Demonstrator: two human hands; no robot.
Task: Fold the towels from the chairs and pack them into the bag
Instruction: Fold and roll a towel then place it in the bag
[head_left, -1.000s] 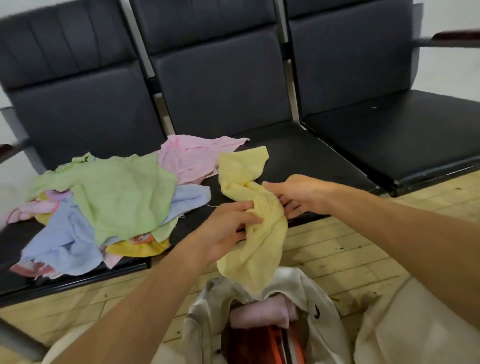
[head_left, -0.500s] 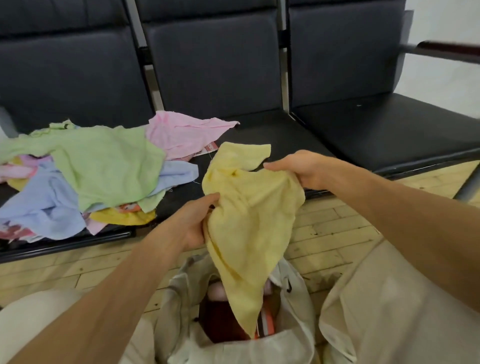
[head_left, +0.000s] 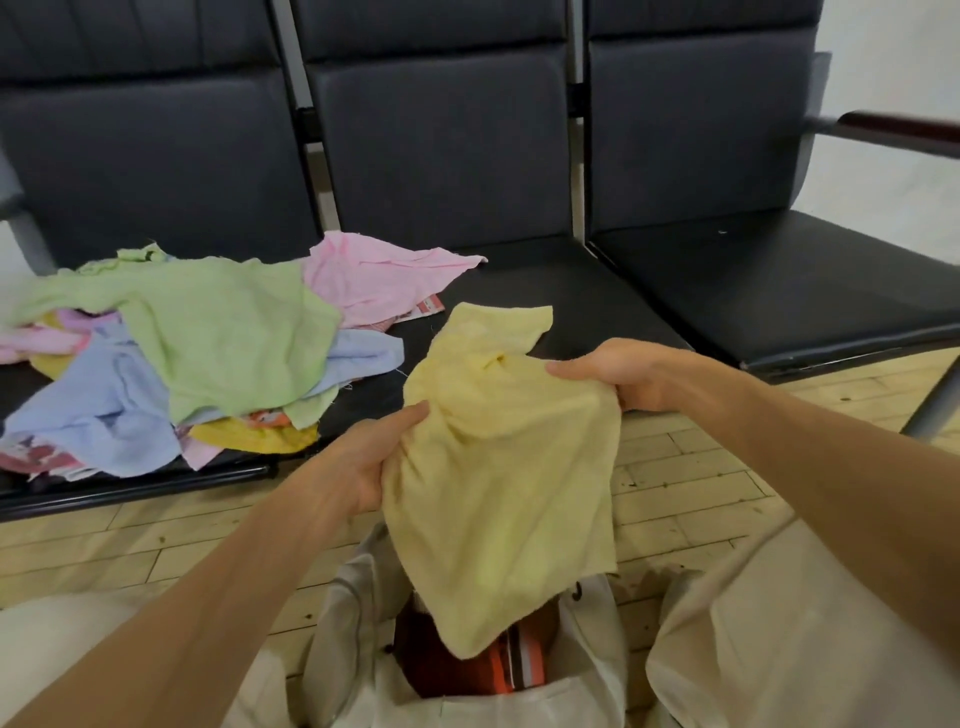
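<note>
Below, bag (head_left: 597, 639) holding red-orange cloth (head_left: 441, 660), yellow towel (head_left: 498, 493) above

You see a wooden floor (head_left: 685, 483) of pale, narrow boards across the lower half of the head view. Small dark specks dot it, and 1 dark blotch (head_left: 647, 578) lies on the boards near the lower middle. A white wall (head_left: 883, 171) fills the upper right. Pale beige cloth shows at both lower corners: left trouser leg (head_left: 62, 639), right trouser leg (head_left: 779, 634).

Both hands (head_left: 374, 462) (head_left: 618, 371) grip yellow towel (head_left: 504, 499) above open bag (head_left: 597, 670).
</note>
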